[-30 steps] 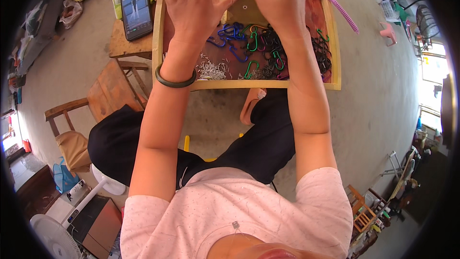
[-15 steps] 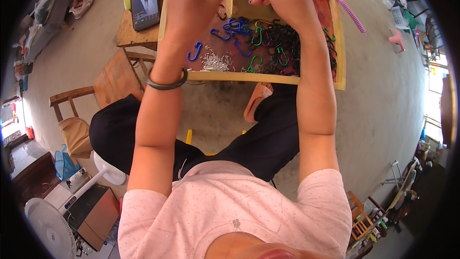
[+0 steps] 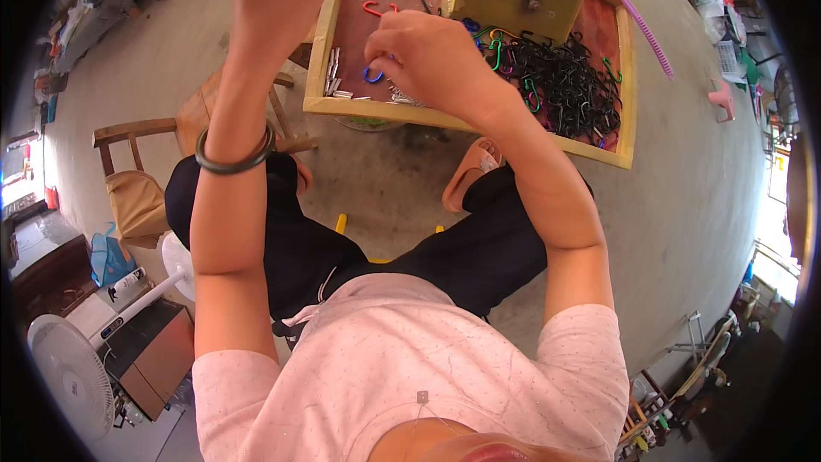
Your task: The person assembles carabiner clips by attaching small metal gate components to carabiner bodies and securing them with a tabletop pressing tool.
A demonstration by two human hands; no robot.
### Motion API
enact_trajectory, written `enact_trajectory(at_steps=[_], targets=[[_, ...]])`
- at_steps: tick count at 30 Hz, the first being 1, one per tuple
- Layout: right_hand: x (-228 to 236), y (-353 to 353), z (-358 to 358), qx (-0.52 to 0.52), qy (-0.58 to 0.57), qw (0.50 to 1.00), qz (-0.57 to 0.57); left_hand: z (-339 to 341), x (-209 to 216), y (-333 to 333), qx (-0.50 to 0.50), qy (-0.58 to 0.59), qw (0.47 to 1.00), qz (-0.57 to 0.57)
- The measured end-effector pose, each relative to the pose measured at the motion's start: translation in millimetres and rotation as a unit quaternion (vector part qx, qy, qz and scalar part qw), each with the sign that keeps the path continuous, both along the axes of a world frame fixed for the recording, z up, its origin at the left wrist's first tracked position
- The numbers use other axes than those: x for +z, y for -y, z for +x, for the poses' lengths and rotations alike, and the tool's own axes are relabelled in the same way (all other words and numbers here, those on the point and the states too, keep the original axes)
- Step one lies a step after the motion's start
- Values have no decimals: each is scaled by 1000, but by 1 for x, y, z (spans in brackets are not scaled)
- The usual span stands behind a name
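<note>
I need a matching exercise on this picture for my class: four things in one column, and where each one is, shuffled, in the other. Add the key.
Column 1
1. Right hand
2. Dark bangle
3. Heap of black hooks
4. Small silver rods

Column 2
A. Piled in the right part of the wooden tray
B. Lying toward the tray's near left corner
C. With its fingers at a blue hook (touching or not is unclear)
D. Around the left forearm

Right pairs: 1-C, 2-D, 3-A, 4-B
</note>
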State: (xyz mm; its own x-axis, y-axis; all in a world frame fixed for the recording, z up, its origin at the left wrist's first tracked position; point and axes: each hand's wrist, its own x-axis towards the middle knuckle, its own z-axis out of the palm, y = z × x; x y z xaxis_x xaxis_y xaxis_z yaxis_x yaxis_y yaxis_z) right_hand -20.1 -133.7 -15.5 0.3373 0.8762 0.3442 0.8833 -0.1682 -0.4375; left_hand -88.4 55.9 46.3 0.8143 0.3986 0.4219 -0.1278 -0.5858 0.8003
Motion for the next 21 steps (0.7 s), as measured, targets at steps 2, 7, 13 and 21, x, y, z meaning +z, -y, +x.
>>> enact_trajectory(at_steps=[2, 7, 13, 21], targets=[[-5, -14, -9, 45, 16, 998, 47, -20, 4, 4, -7, 9, 1000, -21], [-25, -45, -10, 28, 85, 995, 50, -56, -11, 3, 13, -5, 999, -46], [-14, -46, -10, 44, 131, 990, -9, -63, -31, 4, 16, 35, 994, -100], [-5, -44, -11, 62, 194, 979, -32, -74, -32, 7, 20, 14, 996, -89]])
